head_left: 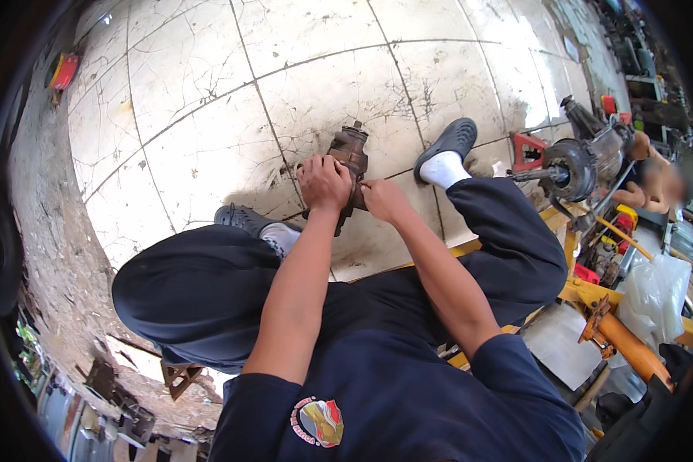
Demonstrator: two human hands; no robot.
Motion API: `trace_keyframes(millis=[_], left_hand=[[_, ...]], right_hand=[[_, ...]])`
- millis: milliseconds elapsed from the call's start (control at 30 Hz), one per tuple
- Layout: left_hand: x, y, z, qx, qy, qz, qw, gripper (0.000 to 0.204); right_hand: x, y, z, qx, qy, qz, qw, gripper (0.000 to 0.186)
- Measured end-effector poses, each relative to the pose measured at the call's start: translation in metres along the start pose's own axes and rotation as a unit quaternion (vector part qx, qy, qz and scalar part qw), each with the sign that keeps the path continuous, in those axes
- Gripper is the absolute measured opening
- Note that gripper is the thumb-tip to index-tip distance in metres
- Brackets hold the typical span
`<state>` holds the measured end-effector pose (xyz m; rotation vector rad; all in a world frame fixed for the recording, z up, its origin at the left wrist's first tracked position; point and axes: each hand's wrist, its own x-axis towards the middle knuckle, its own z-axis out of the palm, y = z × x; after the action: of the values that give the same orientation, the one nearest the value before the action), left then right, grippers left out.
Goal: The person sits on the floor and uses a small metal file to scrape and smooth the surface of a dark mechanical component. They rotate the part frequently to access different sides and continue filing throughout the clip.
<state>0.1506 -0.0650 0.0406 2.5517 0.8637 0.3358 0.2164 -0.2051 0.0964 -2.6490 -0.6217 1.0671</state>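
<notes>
A dark brown, greasy metal machine part (349, 148) with a short shaft stub at its far end stands or lies on the tiled floor between my feet. It looks like a steering gearbox, though I cannot be sure. My left hand (323, 182) is closed over its left side, fingers curled onto the housing. Against its right side, my right hand (383, 199) has its fingers pinched together. Whatever those fingers hold is too small or hidden to make out. Both forearms hide the near end of the part.
White cracked tiles (200, 131) spread ahead. On the right, a person's arm (631, 192) reaches by a large gear housing (574, 165) beside a red stand (527, 152). Yellow framework (585, 296), an orange cylinder (631, 346) and a plastic bag (654, 292) lie nearer. A red-yellow roll (65, 71) sits far left.
</notes>
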Motion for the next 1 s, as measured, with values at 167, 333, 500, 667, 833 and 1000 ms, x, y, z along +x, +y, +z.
trace_keyframes(millis=[167,333,500,667,833,1000], left_hand=[[-0.003,0.001,-0.002,0.004,-0.014,0.007,1.0,0.013],[0.0,0.001,-0.005,0.009,-0.03,0.013,0.999,0.013],[0.009,0.003,-0.003,0.014,-0.034,0.007,0.999,0.013],[0.002,0.006,-0.005,0.004,-0.045,0.005,0.999,0.013],[0.005,0.004,-0.004,0.0,-0.042,0.01,0.999,0.013],[0.003,0.004,-0.006,0.012,-0.05,0.002,0.999,0.01]], right_hand=[[-0.026,0.006,-0.009,0.069,-0.002,0.04,0.997,0.037],[-0.005,0.029,-0.008,0.101,-0.019,-0.036,0.994,0.036],[0.001,0.011,-0.004,0.023,-0.027,-0.013,0.999,0.034],[-0.016,0.015,-0.024,0.078,-0.031,0.039,0.996,0.034],[-0.024,0.016,-0.02,0.058,-0.004,-0.017,0.998,0.033],[-0.016,0.002,-0.016,0.076,0.011,0.035,0.996,0.034]])
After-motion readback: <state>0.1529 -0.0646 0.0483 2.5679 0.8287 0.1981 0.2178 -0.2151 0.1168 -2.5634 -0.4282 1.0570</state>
